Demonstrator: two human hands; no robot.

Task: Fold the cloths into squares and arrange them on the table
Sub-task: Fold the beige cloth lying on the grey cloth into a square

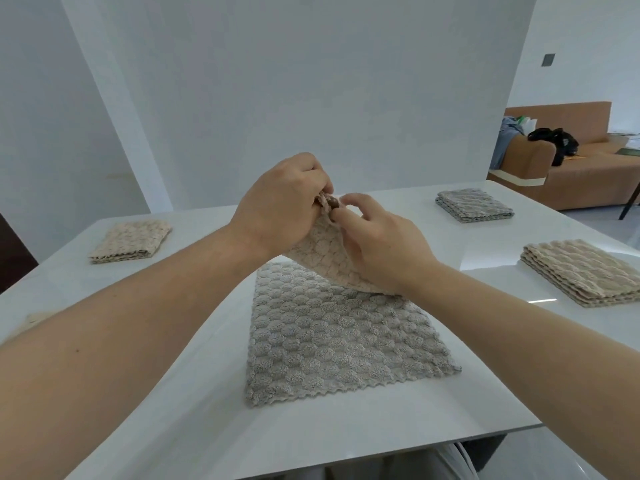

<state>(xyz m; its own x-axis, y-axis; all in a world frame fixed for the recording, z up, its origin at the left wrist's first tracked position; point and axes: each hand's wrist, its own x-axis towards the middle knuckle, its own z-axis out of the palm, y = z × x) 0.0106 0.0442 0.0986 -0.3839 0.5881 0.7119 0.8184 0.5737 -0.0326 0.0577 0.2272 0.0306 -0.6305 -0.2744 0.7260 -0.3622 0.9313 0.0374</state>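
We find both hands raised over the middle of the white table [166,403], meeting at one bunched corner of a beige cloth [329,263].

1. Left hand [280,202]: the fingers are curled tight round the top corner of the beige cloth and grip it. The back of the hand faces the camera, so the fingertips are hidden.
2. Right hand [381,247]: thumb and forefinger pinch the same corner, just beside the left hand's grip. The other fingers are loosely bent and lie against the cloth's right side.
3. Beige cloth: held in the air, it slopes down from the gripped corner toward the person's right. Its lower edge runs under the right wrist and overlaps the far end of the grey cloth [332,330]. We cannot tell whether the two touch.
4. Grey cloth: it lies spread flat on the table below the hands, near the front edge, with its scalloped hem toward the person.

Folded pieces on the table, all well apart from the hands:
- a folded beige cloth [133,240] at the far left;
- a folded grey cloth [474,204] at the far right;
- a beige stack [585,271] at the right edge, in several layers.

A beige scrap shows at the left edge behind the left forearm; we cannot tell what it is.

Beyond the table stands a plain white wall [311,98]. To the right we see a brown sofa [588,168] with a black item [554,142] on its arm, and a dark switch [549,59] on the wall above.
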